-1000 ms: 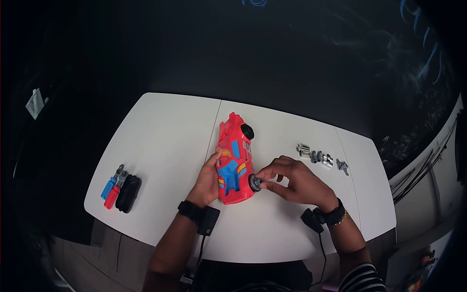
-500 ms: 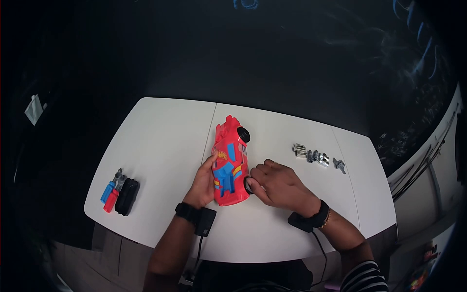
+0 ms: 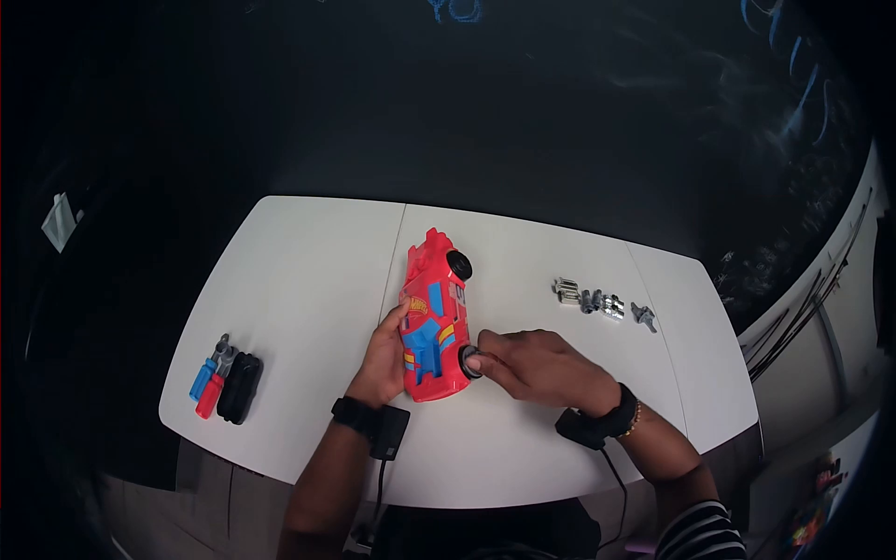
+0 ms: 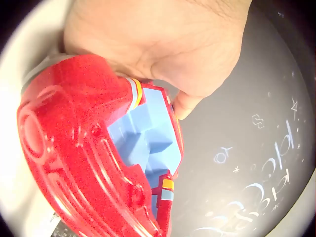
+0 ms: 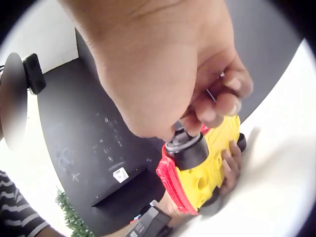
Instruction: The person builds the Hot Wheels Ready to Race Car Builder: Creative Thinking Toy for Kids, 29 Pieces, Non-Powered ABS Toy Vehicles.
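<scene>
A red toy car (image 3: 441, 308) with blue and yellow parts stands tilted on its side over the table, its yellow underside (image 5: 202, 180) showing in the right wrist view. My left hand (image 3: 378, 366) grips the car's left side, thumb on the top and fingers against the underside. With thumb and fingertips my right hand (image 3: 541, 366) pinches a grey piece (image 5: 181, 139) at the hub of the black wheel (image 5: 190, 154) nearest me. The other visible black wheel (image 3: 458, 265) is at the car's far end.
On the white table (image 3: 308, 280), a blue-handled tool (image 3: 203, 379), a red-handled tool (image 3: 209, 397) and a black case (image 3: 239, 388) lie at the left. Silver and grey pieces (image 3: 590, 301) and a grey piece (image 3: 644, 317) lie at the right. A dark wall stands behind.
My right hand has turned at the wheel, its thumb and fingers shifting around the grey piece. The left hand keeps its grip on the car. The head view has shifted slightly.
</scene>
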`<action>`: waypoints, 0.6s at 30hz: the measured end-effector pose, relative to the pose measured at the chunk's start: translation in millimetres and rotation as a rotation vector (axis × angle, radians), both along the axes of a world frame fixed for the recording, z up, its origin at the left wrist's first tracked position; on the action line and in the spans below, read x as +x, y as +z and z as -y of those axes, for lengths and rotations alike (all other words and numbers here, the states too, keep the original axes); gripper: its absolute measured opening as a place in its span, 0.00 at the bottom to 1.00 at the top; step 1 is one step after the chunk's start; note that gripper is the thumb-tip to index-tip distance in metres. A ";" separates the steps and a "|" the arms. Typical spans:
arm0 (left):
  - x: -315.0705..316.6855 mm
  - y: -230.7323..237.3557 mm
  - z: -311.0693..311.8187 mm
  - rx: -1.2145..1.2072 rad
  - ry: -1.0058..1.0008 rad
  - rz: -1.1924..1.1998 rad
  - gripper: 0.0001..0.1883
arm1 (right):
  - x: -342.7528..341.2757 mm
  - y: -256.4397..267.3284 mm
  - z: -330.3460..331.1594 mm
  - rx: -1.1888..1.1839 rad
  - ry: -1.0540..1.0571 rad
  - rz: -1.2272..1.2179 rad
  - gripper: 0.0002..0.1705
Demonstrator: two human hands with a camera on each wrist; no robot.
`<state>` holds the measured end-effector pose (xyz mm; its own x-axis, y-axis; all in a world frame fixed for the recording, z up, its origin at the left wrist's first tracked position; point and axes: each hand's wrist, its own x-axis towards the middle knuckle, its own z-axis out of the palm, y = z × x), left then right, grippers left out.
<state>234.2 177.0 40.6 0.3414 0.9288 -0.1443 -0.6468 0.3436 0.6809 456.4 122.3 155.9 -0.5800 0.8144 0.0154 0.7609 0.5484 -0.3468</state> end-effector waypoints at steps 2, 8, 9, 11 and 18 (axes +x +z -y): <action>-0.9 -3.8 -2.4 0.006 -0.009 0.006 0.30 | -3.5 -8.3 -1.6 0.098 -0.002 -0.012 0.31; -0.6 -2.7 -0.6 0.020 0.005 0.030 0.30 | -2.7 4.1 4.5 0.109 -0.114 0.046 0.30; -0.6 -3.7 -0.9 0.024 0.008 0.033 0.30 | -1.6 8.3 6.5 0.100 -0.113 0.017 0.28; -2.1 -6.9 -3.3 0.024 -0.008 0.036 0.29 | 1.9 -5.3 4.0 0.127 -0.028 -0.048 0.25; -1.4 -3.6 -0.8 0.029 -0.009 0.009 0.31 | -5.3 -17.5 3.1 0.186 0.048 -0.059 0.21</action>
